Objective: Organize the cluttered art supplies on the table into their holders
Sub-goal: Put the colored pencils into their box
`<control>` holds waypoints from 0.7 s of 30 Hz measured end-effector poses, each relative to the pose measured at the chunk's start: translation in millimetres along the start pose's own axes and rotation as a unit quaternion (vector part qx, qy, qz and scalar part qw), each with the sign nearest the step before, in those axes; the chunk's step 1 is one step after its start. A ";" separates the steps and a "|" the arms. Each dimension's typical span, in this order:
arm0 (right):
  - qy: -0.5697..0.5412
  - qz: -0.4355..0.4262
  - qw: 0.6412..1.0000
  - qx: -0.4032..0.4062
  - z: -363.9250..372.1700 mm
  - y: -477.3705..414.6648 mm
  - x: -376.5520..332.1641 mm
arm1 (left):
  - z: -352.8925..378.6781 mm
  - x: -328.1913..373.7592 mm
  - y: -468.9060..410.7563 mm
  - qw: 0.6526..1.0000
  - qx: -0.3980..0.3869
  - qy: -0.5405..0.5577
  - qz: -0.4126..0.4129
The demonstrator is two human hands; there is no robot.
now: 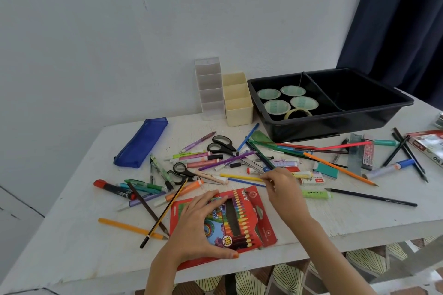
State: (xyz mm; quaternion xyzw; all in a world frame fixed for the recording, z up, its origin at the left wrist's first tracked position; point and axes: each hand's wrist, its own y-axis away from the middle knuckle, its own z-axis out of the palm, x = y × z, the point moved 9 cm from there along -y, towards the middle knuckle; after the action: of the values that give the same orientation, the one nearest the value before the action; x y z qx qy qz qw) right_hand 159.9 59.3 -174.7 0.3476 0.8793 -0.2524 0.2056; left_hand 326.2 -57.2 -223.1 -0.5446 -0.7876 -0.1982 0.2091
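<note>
Left hand (199,230): orange-polished thumbnail (235,256).

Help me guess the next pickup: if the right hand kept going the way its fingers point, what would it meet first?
The yellow pencil: the right hand points left along it, seemingly touching its near end.

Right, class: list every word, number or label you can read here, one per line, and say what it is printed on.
"18": round badge on the red pencil box.
"OIL": box at the far right; the rest is cut off.
Curly script on the pencil box: partly under the left hand, not readable.
Labels on the eraser and the green highlighter: too blurred to read.
</note>
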 end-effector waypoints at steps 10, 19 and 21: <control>0.281 -0.021 0.957 -0.067 4.7 -9.1 13.4 | -0.3 1.4 0.4 1.000 0.004 -0.001 0.008; 0.278 -0.039 0.958 -0.064 0.1 -13.1 5.1 | 0.4 0.1 1.2 1.000 0.003 0.006 0.004; 0.265 -0.038 0.963 -0.036 -16.0 -12.5 3.6 | -0.3 0.4 0.8 1.000 0.004 0.007 0.005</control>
State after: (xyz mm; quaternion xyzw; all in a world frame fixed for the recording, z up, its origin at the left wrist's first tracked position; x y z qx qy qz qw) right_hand 145.6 62.6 -160.3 0.3602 0.9236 -0.1269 -0.0322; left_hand 326.8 -56.7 -222.6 -0.5460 -0.7842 -0.1986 0.2179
